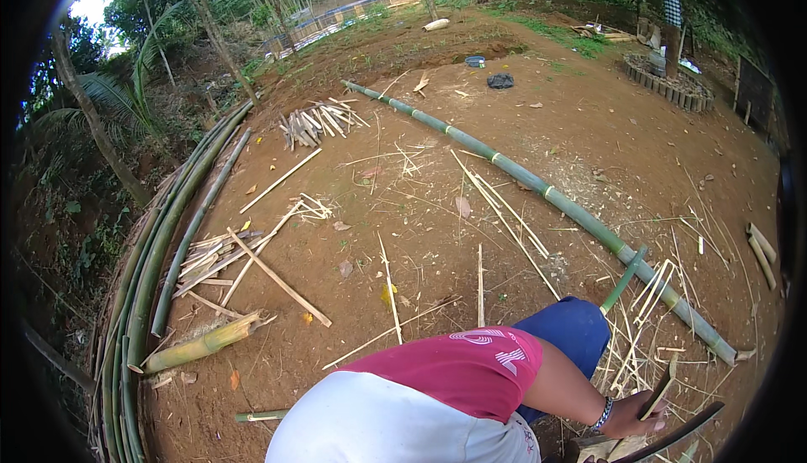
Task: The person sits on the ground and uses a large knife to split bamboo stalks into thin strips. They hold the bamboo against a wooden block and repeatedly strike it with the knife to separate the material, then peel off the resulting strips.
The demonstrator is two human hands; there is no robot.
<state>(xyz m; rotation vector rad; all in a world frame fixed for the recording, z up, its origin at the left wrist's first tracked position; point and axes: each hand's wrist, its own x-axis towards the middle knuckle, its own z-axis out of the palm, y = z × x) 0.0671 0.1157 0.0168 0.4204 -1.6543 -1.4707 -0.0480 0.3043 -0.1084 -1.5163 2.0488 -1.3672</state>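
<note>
At the lower right, my left hand [630, 417], with a bracelet at its wrist, is closed around a short split bamboo piece [661, 386] that stands tilted upward. Just below it a long dark curved blade [677, 434] slants up from the lower edge; its handle end is cut off there. My right hand does not show. Pale wood or bamboo [598, 449] lies beneath my left hand, partly hidden. Beside my bent knee in blue cloth [567, 328], a short green bamboo length [624, 280] leans near a long green pole.
The long green bamboo pole [504, 164] crosses the brown soil diagonally. More poles [160, 269] lie at the left by a planted slope. Split sticks [319, 122] are heaped farther off, with a thick cut bamboo [206, 341] nearer. Thin strips [643, 312] litter the ground by my knee.
</note>
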